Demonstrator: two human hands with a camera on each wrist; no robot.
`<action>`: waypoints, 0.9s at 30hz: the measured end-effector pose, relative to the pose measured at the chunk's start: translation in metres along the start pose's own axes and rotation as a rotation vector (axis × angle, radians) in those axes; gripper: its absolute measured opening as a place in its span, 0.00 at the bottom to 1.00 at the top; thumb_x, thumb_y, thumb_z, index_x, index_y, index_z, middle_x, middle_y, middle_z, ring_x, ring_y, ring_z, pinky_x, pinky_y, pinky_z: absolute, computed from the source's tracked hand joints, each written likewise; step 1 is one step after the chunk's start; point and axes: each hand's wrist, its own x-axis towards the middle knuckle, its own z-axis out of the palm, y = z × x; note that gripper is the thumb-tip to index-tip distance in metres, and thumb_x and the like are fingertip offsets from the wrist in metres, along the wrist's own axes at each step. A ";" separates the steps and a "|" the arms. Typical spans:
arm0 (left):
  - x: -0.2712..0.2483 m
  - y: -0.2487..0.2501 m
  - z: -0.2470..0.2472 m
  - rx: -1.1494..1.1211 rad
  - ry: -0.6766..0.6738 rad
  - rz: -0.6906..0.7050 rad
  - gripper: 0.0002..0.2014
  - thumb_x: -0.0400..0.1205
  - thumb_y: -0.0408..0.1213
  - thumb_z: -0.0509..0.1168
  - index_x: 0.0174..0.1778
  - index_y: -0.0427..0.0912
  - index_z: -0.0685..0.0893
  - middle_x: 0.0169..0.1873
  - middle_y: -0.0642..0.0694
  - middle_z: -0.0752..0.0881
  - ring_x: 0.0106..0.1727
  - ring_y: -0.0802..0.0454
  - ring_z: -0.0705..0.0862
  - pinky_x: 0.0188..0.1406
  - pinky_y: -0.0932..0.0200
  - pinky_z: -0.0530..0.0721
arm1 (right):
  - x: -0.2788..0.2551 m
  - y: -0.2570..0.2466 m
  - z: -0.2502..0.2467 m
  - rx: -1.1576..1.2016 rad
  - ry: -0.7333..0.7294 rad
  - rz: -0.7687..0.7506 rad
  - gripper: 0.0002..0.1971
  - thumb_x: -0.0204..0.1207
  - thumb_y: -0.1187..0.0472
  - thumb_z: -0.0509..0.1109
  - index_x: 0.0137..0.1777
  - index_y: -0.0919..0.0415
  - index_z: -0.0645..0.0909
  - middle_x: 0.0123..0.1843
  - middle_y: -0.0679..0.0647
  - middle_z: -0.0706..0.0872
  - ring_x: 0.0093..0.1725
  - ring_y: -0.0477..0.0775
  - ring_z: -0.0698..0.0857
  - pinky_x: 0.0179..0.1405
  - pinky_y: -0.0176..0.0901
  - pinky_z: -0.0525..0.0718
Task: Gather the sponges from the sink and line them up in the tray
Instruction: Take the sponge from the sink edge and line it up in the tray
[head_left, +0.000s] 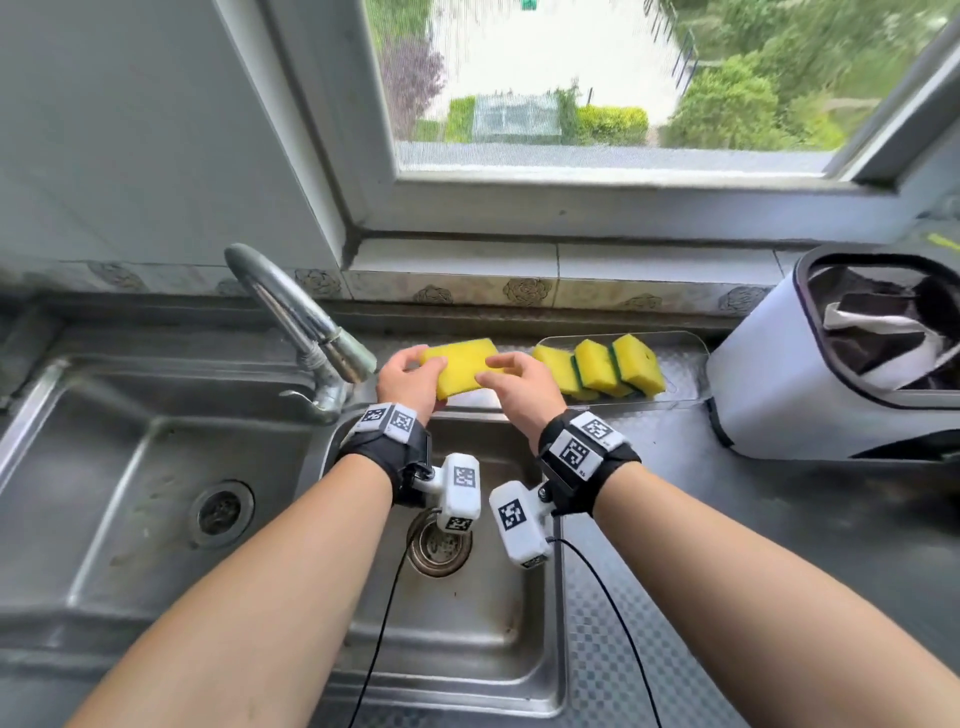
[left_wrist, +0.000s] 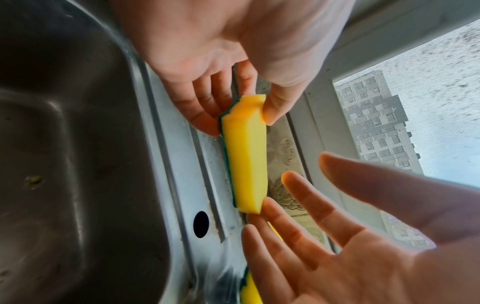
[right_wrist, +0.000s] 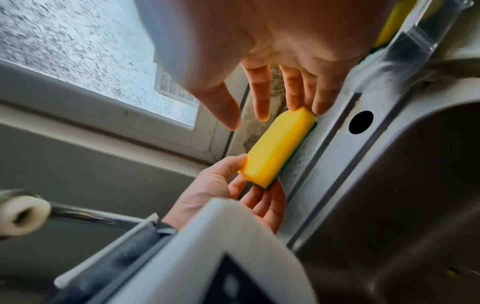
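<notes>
Two hands meet on one sponge (head_left: 464, 365) above the rear rim of the sink (head_left: 156, 447), just left of the tray (head_left: 685, 347). Nearest the viewer, both sink basins show only bare steel and drains; no further sponge is visible in them, though forearms and wrist units cover part of the right basin.

Beyond the basins, the left hand (head_left: 407, 378) pinches the sponge's left end, thumb on the yellow face and fingers under the green scouring side, as the right wrist view confirms. The right hand (head_left: 521, 385) is relaxed and spread; its straight fingertips (right_wrist: 294, 102) touch the sponge's right end without curling round it. Judged from this, a transfer to the right hand is in progress.

Governing relation: the sponge's long axis runs left to right, along the sink's rear rim, with its right end pointing toward the tray. The right hand is nearer the tray. Three sponges (head_left: 597, 366) stand there on edge, leaning in a row, filling the right portion; the free slot lies at the left end, closest to the held sponge. The sponge would probably need turning on edge to match the row.

Limits of view: the tray is transparent, so its near wall is hard to trace, and the right hand covers its left end.
</notes>
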 end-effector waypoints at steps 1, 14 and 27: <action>-0.003 0.004 0.001 -0.002 -0.010 0.021 0.16 0.75 0.36 0.71 0.59 0.45 0.86 0.50 0.45 0.86 0.44 0.46 0.85 0.40 0.47 0.90 | -0.004 -0.003 -0.005 0.018 0.004 -0.009 0.20 0.70 0.58 0.73 0.62 0.60 0.80 0.52 0.54 0.83 0.49 0.52 0.81 0.53 0.47 0.81; -0.047 0.054 0.121 0.035 -0.468 0.020 0.04 0.77 0.34 0.71 0.45 0.48 0.85 0.52 0.38 0.84 0.53 0.40 0.83 0.36 0.52 0.88 | -0.019 -0.003 -0.131 0.223 0.252 0.013 0.20 0.72 0.63 0.72 0.65 0.66 0.81 0.54 0.60 0.83 0.51 0.54 0.80 0.43 0.39 0.78; -0.074 0.036 0.236 0.333 -0.565 0.060 0.19 0.75 0.35 0.74 0.62 0.36 0.85 0.45 0.38 0.86 0.38 0.45 0.84 0.58 0.41 0.88 | -0.005 0.034 -0.198 0.029 0.312 0.114 0.25 0.71 0.59 0.67 0.70 0.56 0.78 0.70 0.60 0.82 0.69 0.61 0.80 0.73 0.56 0.76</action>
